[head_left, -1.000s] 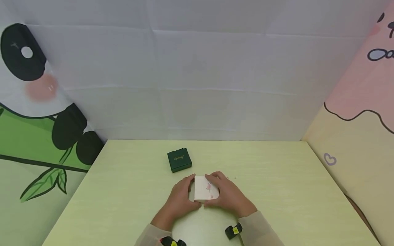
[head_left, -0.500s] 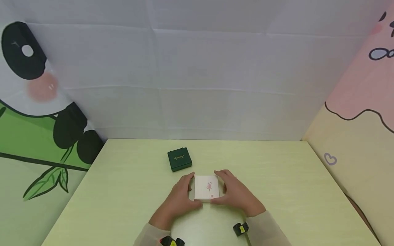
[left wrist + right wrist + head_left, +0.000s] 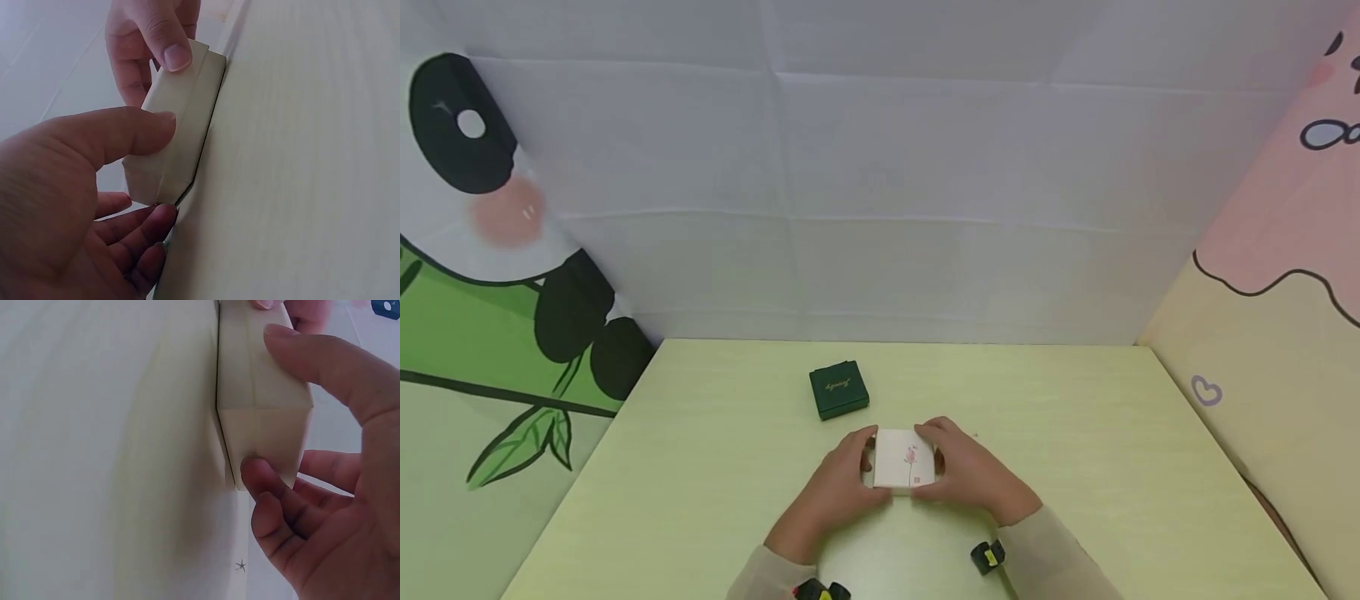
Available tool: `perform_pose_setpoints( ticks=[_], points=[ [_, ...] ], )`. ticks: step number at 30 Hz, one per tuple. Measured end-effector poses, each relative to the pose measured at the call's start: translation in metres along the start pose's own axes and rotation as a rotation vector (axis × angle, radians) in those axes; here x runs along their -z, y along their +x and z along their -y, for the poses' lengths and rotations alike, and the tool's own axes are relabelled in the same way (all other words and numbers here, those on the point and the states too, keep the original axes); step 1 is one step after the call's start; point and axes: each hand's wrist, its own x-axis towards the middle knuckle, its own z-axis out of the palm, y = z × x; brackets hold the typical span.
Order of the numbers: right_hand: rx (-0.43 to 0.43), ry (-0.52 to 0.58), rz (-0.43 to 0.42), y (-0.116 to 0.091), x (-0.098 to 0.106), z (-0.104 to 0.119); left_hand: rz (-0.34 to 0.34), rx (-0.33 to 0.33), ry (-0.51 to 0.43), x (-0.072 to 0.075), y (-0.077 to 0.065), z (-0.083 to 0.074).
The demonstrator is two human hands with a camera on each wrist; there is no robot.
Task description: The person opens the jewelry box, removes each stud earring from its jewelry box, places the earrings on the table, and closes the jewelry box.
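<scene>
A small white square box (image 3: 902,458) with a pink flower printed on its top rests on the table between both hands. A lid seam runs along its side (image 3: 181,125). My left hand (image 3: 841,482) holds the left side, thumb on the near face and other fingers curled by the left end. From the right, my right hand (image 3: 976,477) holds it too. In the right wrist view its thumb (image 3: 319,359) presses the near face and a fingertip (image 3: 259,475) touches the end face. The fingers behind the box are partly hidden.
A dark green box (image 3: 838,389) with gold lettering lies on the pale table (image 3: 715,467), beyond the left hand. A tiny star-shaped thing (image 3: 240,566) shows near the right hand. A white cloth wall (image 3: 880,208) stands behind the table, with printed panels at both sides.
My right hand first loosened and shifted right, away from the white box, then its fingers closed in on it again. The left hand stays almost still, and both boxes keep their places.
</scene>
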Motion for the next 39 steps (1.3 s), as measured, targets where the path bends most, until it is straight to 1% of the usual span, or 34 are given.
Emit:
perform_pose_setpoints(
  ticks=[3, 6, 9, 17, 20, 22, 24, 28, 34, 37, 39],
  points=[
    [0.012, -0.035, 0.006, 0.002, 0.003, 0.002, 0.010, 0.005, 0.007, 0.001, 0.003, -0.006],
    [0.023, -0.075, 0.010, 0.006, 0.010, 0.003, 0.014, 0.027, 0.028, 0.001, 0.008, -0.012],
    [0.033, -0.102, 0.016, 0.013, 0.019, 0.005, -0.007, 0.043, 0.034, 0.001, 0.015, -0.017],
    [0.046, -0.137, 0.042, 0.040, 0.046, 0.001, -0.065, 0.045, 0.057, 0.002, 0.040, -0.027],
    [0.037, -0.135, 0.054, 0.049, 0.053, 0.000, -0.075, 0.045, 0.067, 0.002, 0.049, -0.031],
    [0.032, -0.138, 0.067, 0.053, 0.057, -0.001, -0.077, 0.034, 0.092, 0.001, 0.054, -0.032],
    [0.029, -0.141, 0.076, 0.057, 0.060, -0.001, -0.070, 0.030, 0.131, -0.001, 0.059, -0.033],
    [0.031, -0.191, 0.092, 0.066, 0.060, -0.005, -0.056, 0.036, 0.217, -0.003, 0.068, -0.035],
    [0.020, -0.241, 0.108, 0.079, 0.056, -0.014, -0.019, 0.091, 0.331, -0.004, 0.079, -0.037],
    [0.022, -0.261, 0.121, 0.085, 0.054, -0.018, -0.006, 0.123, 0.355, -0.005, 0.083, -0.037],
    [0.022, -0.274, 0.124, 0.088, 0.054, -0.020, -0.007, 0.131, 0.360, -0.006, 0.085, -0.039]
  ],
)
